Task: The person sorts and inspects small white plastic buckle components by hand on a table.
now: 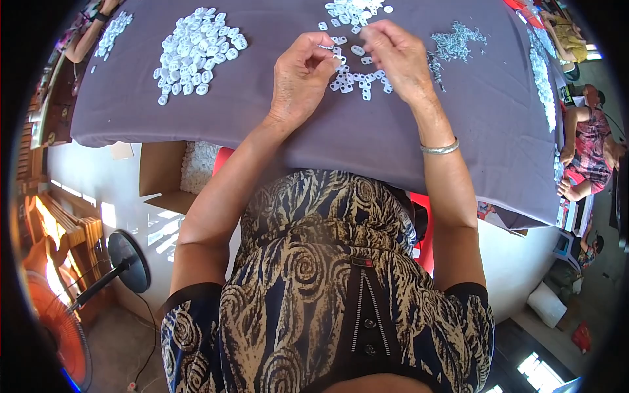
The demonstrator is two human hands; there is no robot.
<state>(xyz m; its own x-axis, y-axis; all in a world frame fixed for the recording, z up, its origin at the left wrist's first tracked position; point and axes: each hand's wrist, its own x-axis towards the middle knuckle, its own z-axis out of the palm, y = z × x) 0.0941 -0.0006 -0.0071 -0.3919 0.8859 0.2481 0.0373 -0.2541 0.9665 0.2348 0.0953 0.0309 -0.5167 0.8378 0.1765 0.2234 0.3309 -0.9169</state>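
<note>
My left hand [301, 82] is raised over the dark cloth, its fingers curled and pinched close to a small white plastic piece [339, 59]. White pieces lying behind the fingertips make it hard to see what the pinch holds. Across from it, my right hand [398, 60] has its fingers bent together, the tips smeared by motion; anything in them is hidden. Between and below the hands lie several small white plastic pieces with holes [366, 84], some in joined-looking clusters. A flat oval white piece [357, 50] rests between the hands.
On the cloth-covered table [249, 118] are a large heap of white oval pieces [196, 49], another white pile [354, 10] and small silvery metal parts [455, 42]. An open cardboard box [160, 173] stands below. A fan [56, 327] is at lower left; a co-worker [590, 147] sits at right.
</note>
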